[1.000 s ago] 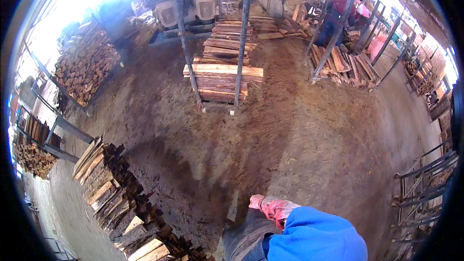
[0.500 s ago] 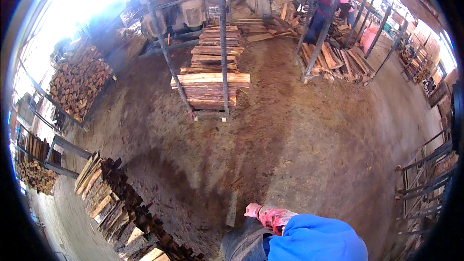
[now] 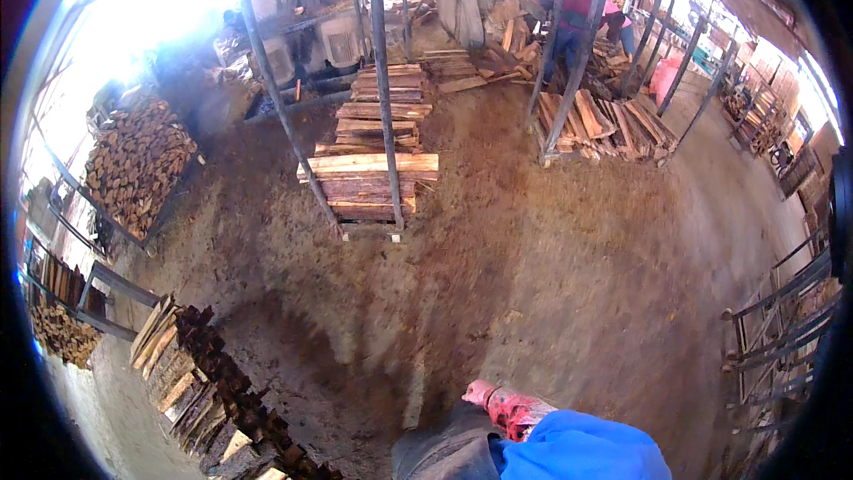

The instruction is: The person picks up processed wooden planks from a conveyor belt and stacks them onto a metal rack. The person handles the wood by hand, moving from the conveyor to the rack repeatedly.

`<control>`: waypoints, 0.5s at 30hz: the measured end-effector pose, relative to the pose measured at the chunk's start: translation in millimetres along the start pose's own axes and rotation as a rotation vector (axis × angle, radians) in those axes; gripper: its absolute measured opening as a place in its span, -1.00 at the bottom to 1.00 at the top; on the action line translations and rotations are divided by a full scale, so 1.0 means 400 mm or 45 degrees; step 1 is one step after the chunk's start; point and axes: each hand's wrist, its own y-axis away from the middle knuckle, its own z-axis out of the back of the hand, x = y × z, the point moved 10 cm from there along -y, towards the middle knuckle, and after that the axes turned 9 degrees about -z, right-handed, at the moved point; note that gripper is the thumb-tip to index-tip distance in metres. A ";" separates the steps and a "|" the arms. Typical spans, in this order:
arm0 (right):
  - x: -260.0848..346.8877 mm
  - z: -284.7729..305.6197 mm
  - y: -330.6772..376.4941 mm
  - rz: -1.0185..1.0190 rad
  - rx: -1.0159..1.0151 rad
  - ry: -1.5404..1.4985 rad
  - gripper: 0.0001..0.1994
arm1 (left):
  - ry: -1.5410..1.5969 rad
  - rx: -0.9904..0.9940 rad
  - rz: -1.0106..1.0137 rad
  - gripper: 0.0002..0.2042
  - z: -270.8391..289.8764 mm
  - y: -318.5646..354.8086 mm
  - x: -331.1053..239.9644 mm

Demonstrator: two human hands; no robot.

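Note:
My right hand [image 3: 482, 392] hangs low in front of me, near the lower edge. Its forearm is in a red patterned sleeve [image 3: 520, 414], below a bright blue garment [image 3: 582, 449]. The hand looks rounded, and its fingers are too small and hidden to make out. I see nothing held in it. Dark trousers [image 3: 449, 449] are close beside it. My left hand does not show. Nearest on the left is a long stack of split firewood [image 3: 191, 382]. Ahead stands a rack [image 3: 386, 151] loaded with split logs between upright metal posts.
Brown dirt floor [image 3: 533, 276] spreads around me. Another wood pile [image 3: 138, 164] stands at far left, and a rack of split wood [image 3: 604, 124] at right. Beyond it a person in a dark red top [image 3: 569, 13] is bent over. Metal racks [image 3: 782, 338] line the right edge.
The view has shifted slightly, so the racks ahead now appear lower and farther left. My right hand appears a little farther right and lower. Nothing was visibly taken or let go.

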 end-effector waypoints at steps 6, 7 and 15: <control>-0.109 -0.003 0.024 -0.076 -0.021 -0.081 -0.63 | 0.005 -0.037 0.026 -0.71 0.017 0.026 0.073; -0.129 -0.008 0.024 -0.119 -0.009 -0.150 -0.65 | 0.018 -0.046 0.029 -0.71 0.016 0.038 0.074; -0.158 -0.012 0.014 -0.190 0.068 -0.339 -0.71 | 0.073 0.047 0.025 -0.74 -0.010 0.056 0.084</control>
